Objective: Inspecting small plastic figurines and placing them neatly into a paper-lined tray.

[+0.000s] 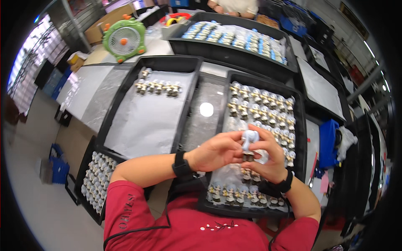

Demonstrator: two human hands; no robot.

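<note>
Red-sleeved forearms bend inward; the left hand and right hand pinch a small glossy figurine between them, above the black tray of matching rounded figurines.

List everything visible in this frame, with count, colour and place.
figurine: one, pale blue-white, held in both hands
black tray: one, rows of small figurines, under the hands
black tray with white sheet: one, short figurine row at its far end
far tray: one, black, blue-white pieces
low tray: one, black, at the person's left
desk fan: one, green, far left
left hand: fingers on the figurine
right hand: fingers around the figurine
</note>
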